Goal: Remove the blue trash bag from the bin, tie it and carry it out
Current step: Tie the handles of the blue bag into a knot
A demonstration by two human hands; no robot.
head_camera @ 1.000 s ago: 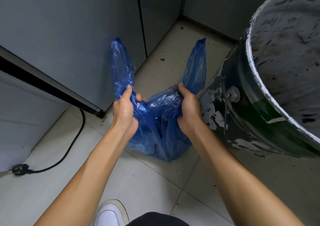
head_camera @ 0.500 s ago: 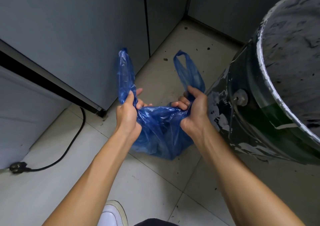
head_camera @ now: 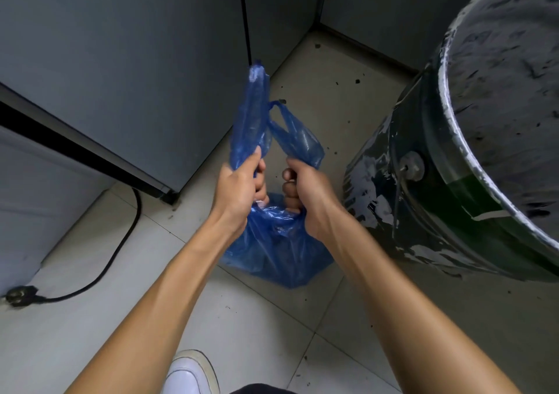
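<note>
The blue trash bag rests on the tiled floor in the middle of the view, outside the bin. Its two handle loops stick up past my fists. My left hand is closed around the left handle, which stands tall and upright. My right hand grips the right handle, whose loop leans away to the right. Both fists sit close together just above the bag's gathered mouth. The dark, paint-smeared bin stands at the right, close beside the bag, and no liner shows inside it.
Grey cabinet panels line the left and back. A black power cord with a plug runs over the floor at the left. My white shoe shows at the bottom edge. Light floor tiles surround the bag.
My hands have drawn together, narrowing the bag's mouth. The two handles, spread wide apart before, now stand close together above my fists.
</note>
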